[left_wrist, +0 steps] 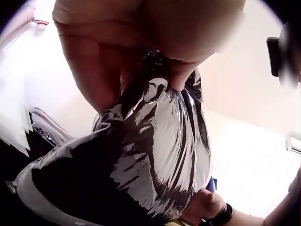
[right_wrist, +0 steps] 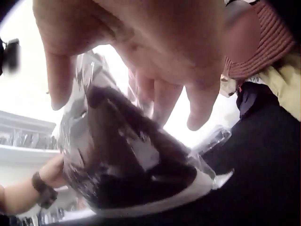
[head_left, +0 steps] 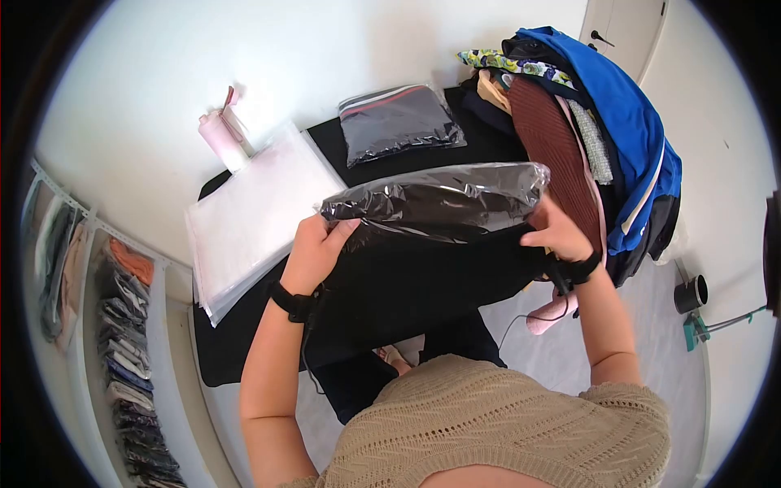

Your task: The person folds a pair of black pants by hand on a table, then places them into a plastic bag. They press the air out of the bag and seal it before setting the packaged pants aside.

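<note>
A dark folded garment in a shiny clear plastic bag (head_left: 455,203) is held up over the black-covered table (head_left: 431,285). At its left end, my left hand (head_left: 317,252) pinches the bunched plastic between thumb and fingers. My right hand (head_left: 564,232) is at the other end, its fingers reaching behind the bag. In the right wrist view its thumb and fingers (right_wrist: 155,96) are spread, nearly straight, on either side of the bag's peaked end. Wrinkles gather in the plastic under the left hand in the left wrist view.
Another bagged grey garment (head_left: 399,126) lies at the table's back. Flat plastic bags (head_left: 252,220) are stacked on the left, beside a pink bottle (head_left: 224,142). On the right rises a clothes heap with a blue jacket (head_left: 626,106). Shelves at far left hold bagged clothes (head_left: 126,366).
</note>
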Tool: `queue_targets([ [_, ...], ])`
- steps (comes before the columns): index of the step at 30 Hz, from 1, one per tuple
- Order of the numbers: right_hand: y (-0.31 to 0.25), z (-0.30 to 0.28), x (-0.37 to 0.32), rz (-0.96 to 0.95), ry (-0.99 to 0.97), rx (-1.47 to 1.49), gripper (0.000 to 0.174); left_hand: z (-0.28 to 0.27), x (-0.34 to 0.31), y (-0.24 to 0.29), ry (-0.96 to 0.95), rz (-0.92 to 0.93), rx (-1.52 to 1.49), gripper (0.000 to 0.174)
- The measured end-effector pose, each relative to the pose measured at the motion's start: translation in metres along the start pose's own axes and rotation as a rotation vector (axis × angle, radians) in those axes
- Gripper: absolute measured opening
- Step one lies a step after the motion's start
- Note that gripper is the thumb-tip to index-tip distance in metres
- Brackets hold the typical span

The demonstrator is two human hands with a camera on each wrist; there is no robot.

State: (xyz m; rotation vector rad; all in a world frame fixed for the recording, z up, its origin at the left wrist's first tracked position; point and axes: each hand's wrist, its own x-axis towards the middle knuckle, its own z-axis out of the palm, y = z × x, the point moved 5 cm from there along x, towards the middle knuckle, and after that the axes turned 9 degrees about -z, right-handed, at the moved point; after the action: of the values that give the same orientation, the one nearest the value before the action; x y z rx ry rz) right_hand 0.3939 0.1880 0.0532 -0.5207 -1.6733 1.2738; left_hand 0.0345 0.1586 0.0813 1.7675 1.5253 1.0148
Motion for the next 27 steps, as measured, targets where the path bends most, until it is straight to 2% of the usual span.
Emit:
queue_targets([
  [1,0.017,-0.001,-0.002,0.047,-0.004,-0.029,0.077,0.000,0.001,-0.004,0.016,-0.052,-0.072,0.026],
  [3,0.033,0.001,-0.003,0.255,0.075,-0.108,0.058,0.002,0.005,-0.009,0.003,-0.078,-0.112,0.028],
  [4,0.039,0.004,0.000,0.254,0.078,-0.107,0.058,0.003,0.007,-0.013,-0.010,-0.106,-0.154,0.031],
  [5,0.041,0.006,0.004,0.170,0.135,-0.059,0.050,0.006,0.009,-0.016,-0.011,-0.104,-0.151,0.031],
  [6,0.041,0.008,0.008,0.085,0.190,-0.010,0.042,0.008,0.011,-0.020,0.004,-0.102,-0.354,0.030],
  [7,0.042,0.010,0.011,0.082,0.191,-0.009,0.042,0.009,0.012,-0.024,0.019,-0.100,-0.556,0.031],
  [8,0.041,0.011,0.014,0.051,0.203,-0.030,0.040,0.013,0.010,-0.025,0.019,-0.098,-0.553,0.031],
  [10,0.038,0.012,0.017,0.014,0.217,-0.052,0.039,0.024,0.001,-0.025,-0.133,-0.042,-0.538,0.033],
  [11,0.039,0.012,0.016,0.028,0.245,-0.065,0.037,0.026,0.000,-0.032,-0.132,-0.036,-0.534,0.033],
  [13,0.041,0.013,0.017,0.041,0.272,-0.075,0.036,0.037,-0.003,-0.056,-0.250,-0.164,-0.370,0.036],
  [17,0.033,0.013,0.020,-0.005,0.309,-0.088,0.032,0.032,0.001,-0.047,-0.170,-0.226,-0.097,0.038],
  [18,0.027,0.012,0.025,-0.036,0.322,-0.070,0.031,0.030,0.002,-0.040,-0.170,-0.225,-0.098,0.038],
  [19,0.020,0.010,0.029,-0.033,0.323,-0.070,0.031,0.025,0.002,-0.030,-0.141,-0.181,-0.252,0.037],
  [21,0.010,0.005,0.036,0.140,0.362,-0.020,0.030,0.021,0.001,-0.009,-0.099,-0.125,-0.500,0.034],
  [23,0.014,0.003,0.043,0.192,0.340,-0.003,0.034,0.024,0.004,-0.019,-0.169,-0.243,-0.525,0.038],
  [24,0.036,0.001,0.038,0.406,0.320,0.026,0.036,0.026,0.002,-0.022,-0.174,-0.249,-0.527,0.038],
  [25,0.060,-0.001,0.031,0.617,0.295,0.056,0.038,0.033,-0.002,-0.033,-0.220,-0.436,-0.382,0.037],
  [26,0.082,-0.007,0.021,0.751,0.262,0.091,0.041,0.038,-0.007,-0.048,-0.263,-0.618,-0.232,0.037],
  [27,0.094,-0.009,0.014,0.821,0.210,0.138,0.041,0.047,-0.011,-0.069,-0.276,-0.726,-0.272,0.040],
])
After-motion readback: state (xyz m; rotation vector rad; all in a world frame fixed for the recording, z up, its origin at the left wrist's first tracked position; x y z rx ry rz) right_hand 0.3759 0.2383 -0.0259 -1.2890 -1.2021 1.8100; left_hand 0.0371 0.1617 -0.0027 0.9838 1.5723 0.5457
